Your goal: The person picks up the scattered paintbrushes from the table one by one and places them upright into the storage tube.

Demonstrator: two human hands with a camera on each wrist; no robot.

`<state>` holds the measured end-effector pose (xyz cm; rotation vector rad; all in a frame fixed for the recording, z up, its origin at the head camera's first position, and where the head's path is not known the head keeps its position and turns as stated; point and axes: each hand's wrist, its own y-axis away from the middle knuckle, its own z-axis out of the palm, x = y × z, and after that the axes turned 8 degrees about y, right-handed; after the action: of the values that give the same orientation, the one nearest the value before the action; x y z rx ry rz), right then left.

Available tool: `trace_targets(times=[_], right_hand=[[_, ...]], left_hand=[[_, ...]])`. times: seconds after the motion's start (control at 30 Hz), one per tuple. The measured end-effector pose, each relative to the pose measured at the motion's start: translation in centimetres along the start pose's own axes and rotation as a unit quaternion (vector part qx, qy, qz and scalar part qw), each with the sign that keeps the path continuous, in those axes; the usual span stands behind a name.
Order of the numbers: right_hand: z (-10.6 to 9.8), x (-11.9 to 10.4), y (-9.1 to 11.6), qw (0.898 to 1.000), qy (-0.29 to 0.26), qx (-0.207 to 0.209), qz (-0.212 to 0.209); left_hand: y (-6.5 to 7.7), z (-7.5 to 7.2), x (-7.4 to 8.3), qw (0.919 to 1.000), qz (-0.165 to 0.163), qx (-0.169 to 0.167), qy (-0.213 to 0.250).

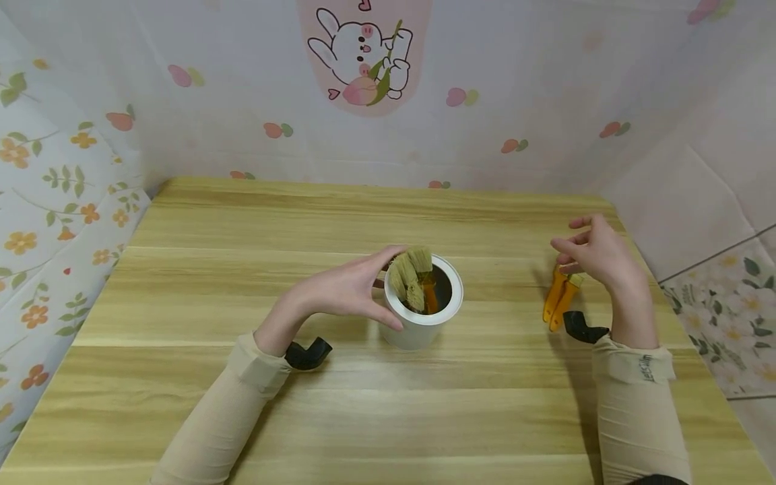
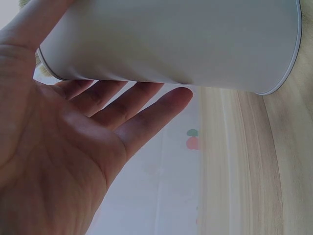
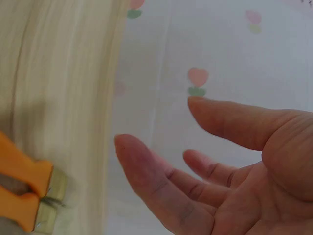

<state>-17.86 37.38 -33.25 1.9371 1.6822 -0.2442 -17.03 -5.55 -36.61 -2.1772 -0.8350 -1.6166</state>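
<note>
My left hand (image 1: 345,286) holds a white canister (image 1: 412,337) near the middle of the table, thumb at the near side of its rim and fingers around the far side. Several paintbrushes (image 1: 405,277) lean inside it with pale bristles up; an orange handle shows within. In the left wrist view, the fingertips meet the smooth wall of the canister (image 2: 171,39). My right hand (image 1: 600,259) hovers with loosely bent fingers, holding nothing. Under it on the table lie two orange-handled paintbrushes (image 1: 553,296), their bristle ends partly hidden by the hand in the head view.
The wood-grain table (image 1: 242,215) backs onto a pale printed curtain (image 1: 230,81). Floral sheets (image 1: 42,236) hang at the left and right sides. A black band piece (image 1: 309,353) sits at the left wrist, and another (image 1: 583,328) at the right.
</note>
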Motion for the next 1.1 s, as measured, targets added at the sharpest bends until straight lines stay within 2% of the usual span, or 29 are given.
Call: trace_targets(times=[0.2, 0.43, 0.93, 1.1], right_hand=[[0.0, 1.8, -1.0, 0.999, -0.007, -0.023, 0.030], [0.6, 3.6, -2.2, 0.997, 0.011, -0.047, 0.055], [2.0, 2.9, -2.8, 0.993, 0.041, -0.049, 0.099], [2.4, 2.8, -3.1, 0.992, 0.032, -0.062, 0.104]], left_hand=[[0.0, 0.0, -0.1, 0.9999, -0.003, -0.004, 0.011], [0.0, 0.0, -0.2, 0.9999, 0.009, 0.005, -0.014], [0.0, 0.0, 0.0, 1.0000, 0.009, 0.000, 0.000], [0.0, 0.0, 0.0, 0.9999, 0.011, 0.000, -0.001]])
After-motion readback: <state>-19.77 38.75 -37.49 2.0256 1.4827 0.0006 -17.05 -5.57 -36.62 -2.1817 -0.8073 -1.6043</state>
